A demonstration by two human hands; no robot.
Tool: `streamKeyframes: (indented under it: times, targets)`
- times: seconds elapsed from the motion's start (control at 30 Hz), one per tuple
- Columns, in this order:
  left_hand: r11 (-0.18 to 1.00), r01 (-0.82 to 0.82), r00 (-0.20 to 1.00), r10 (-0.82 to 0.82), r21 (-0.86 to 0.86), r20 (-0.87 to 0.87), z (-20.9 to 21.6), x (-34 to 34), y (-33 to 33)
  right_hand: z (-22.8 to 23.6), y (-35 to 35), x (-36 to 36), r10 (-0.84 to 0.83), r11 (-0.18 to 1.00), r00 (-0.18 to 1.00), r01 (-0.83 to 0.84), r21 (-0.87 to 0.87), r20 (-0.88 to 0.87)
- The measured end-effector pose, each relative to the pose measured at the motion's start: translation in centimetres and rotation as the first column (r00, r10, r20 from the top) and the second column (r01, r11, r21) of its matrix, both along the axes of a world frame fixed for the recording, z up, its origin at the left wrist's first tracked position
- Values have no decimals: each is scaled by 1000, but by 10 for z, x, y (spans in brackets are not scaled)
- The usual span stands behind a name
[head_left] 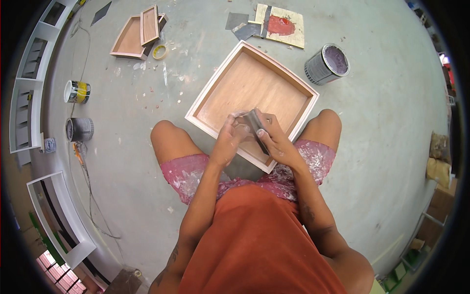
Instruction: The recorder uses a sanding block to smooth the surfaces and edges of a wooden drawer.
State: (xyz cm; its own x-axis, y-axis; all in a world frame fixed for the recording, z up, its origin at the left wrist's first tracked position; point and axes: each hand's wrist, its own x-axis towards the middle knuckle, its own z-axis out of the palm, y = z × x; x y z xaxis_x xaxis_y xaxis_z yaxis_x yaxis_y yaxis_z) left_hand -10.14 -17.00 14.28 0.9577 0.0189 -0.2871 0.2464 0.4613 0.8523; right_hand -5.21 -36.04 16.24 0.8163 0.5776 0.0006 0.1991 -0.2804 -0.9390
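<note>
Over the near side of a shallow wooden drawer point(235, 88), I have both hands on a dark grey piece of sandpaper point(255, 126), which looks folded. My right hand point(278, 139) grips it with the thumb lying on its face. The fingers of my left hand point(229, 139) are closed at its other edge, partly hidden. Whitish dust coats my fingertips. The drawer has pale edges and a bare brown bottom, and it rests tilted between my bent knees with its near corner toward me.
An open can point(327, 63) stands right of the drawer. Beyond lie a board with red paste point(282, 26), grey abrasive sheets point(237, 20), smaller drawers point(129, 36) and a tape roll point(159, 52). At left are two more cans point(77, 92), a cord point(90, 196) and white frames point(61, 220).
</note>
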Motion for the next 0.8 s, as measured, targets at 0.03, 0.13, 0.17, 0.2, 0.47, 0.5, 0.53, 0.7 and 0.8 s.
streamKeyframes:
  times: [0.03, 0.13, 0.17, 0.2, 0.47, 0.5, 0.53, 0.7, 0.8]
  targets:
    - [999, 41, 999, -41, -9, -6, 1, -1, -2, 1, 2, -2, 1, 1000, 1000, -1, -5, 4]
    - [989, -26, 998, 18, -143, -60, 4, -2, -6, 7, 13, -11, -58, 996, 993, 51, -72, -105]
    - [989, -26, 998, 19, -147, -54, 2, -1, -5, 8, 16, -13, -121, 986, 991, 114, -119, -57]
    - [997, -40, 998, 36, -67, -61, 0, 1, -5, 8, 17, -14, -181, 970, 983, 178, -163, -6]
    - [998, -50, 997, 48, -29, -65, -2, 14, -2, 19, 19, -20, -242, 821, 723, 508, 262, -647]
    - [997, -61, 998, 60, -43, -34, -2, 16, -4, 22, 19, -20, -169, 745, 606, 595, 302, -777]
    - [996, -73, 997, 72, -58, -3, 0, 21, -7, 24, 16, -19, -178, 751, 610, 591, 294, -772]
    - [997, 80, 992, -81, 16, 98, 6, 48, -5, 46, 0, 9, -355, 885, 873, 429, 180, -333]
    - [828, 56, 974, -168, 558, 151, 4, 84, 10, 74, 3, 50, -284, 956, 952, 291, -44, 116]
